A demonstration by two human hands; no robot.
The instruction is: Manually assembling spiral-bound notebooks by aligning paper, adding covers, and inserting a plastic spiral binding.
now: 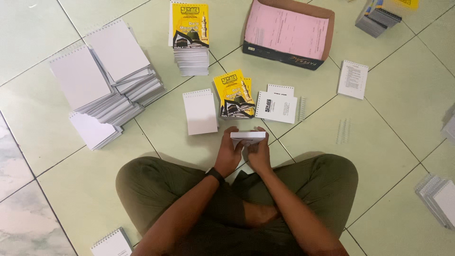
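Far left, upper frame: fanned stacks of white spiral-bound booklets [102, 83] on the pale green tiled floor [398, 109]. Bottom left edge: one more spiral notepad [113, 243], cut off by the frame.

Upper centre: tall stack with a yellow cover on top [189, 38]. Below it, in a row: blank white sheet block [200, 112], small yellow-cover pile [233, 94], white printed pages [276, 105], then loose spiral binding coils [302, 109]. Upper right of centre: open cardboard box of pink paper [288, 33].

Centre frame: thin white booklet block [248, 137] held just above the crossed knees, long axis running left-right across the frame. Left hand [229, 154] grips its left end, fingers curled under, thumb up at the edge; black band at the wrist. Right hand [258, 152] clasps the right half from below, fingers closed on it. Both hands equally near; block sits at the fingertips, away from the body, toward the row of piles.

Right: a printed pad [353, 79], another coil [343, 131], further stacks at top right and lower right, both cropped.

Hard to tell: whether the held block is already bound; its underside and the fingertips are hidden.
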